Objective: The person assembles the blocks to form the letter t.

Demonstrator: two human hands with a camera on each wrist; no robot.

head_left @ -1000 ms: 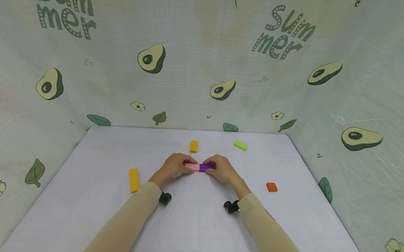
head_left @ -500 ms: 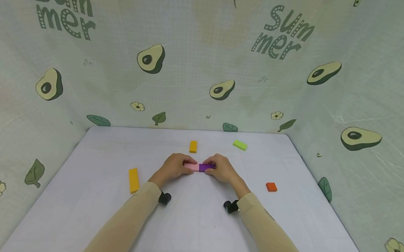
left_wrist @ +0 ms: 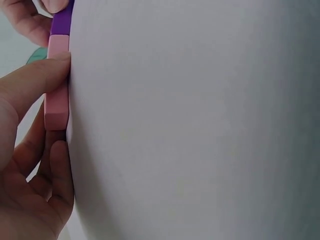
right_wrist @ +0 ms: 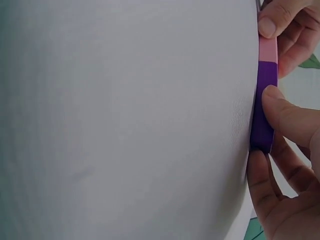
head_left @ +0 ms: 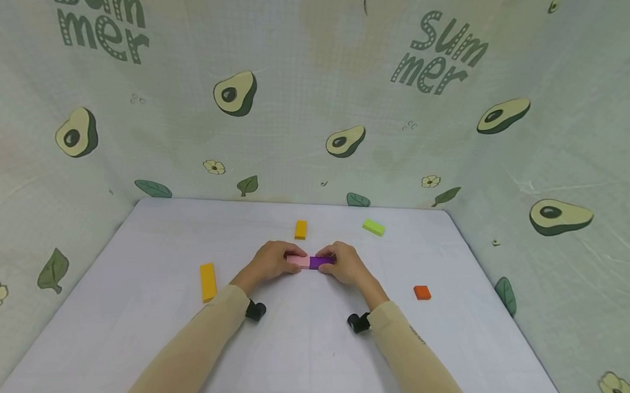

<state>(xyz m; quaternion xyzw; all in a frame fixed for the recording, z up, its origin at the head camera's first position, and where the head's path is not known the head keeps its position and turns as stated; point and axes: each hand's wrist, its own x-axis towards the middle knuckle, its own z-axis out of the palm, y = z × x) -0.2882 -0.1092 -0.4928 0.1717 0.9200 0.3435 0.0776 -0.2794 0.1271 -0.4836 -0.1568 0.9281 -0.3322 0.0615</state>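
A pink block [head_left: 298,261] and a purple block [head_left: 318,262] lie end to end on the white table, their short faces meeting in one straight line. My left hand [head_left: 273,260] pinches the pink block between thumb and fingers. From the other side my right hand [head_left: 345,263] pinches the purple block. In the left wrist view the thumb lies across the near long side of the pink block [left_wrist: 57,107], with curled fingers by its outer end. The right wrist view has the thumb on the purple block [right_wrist: 263,120] and a fingertip at its end.
A long yellow-orange block [head_left: 208,282] lies left of the left forearm. Behind the hands are a shorter yellow-orange block [head_left: 300,230] and a lime green block [head_left: 373,227]. An orange-red block [head_left: 422,292] lies at the right. Printed cloth [head_left: 290,104] surrounds the table [head_left: 300,349].
Both hands keep their grip on the pink and purple blocks, which stay end to end. The whole head view has shifted only very slightly.
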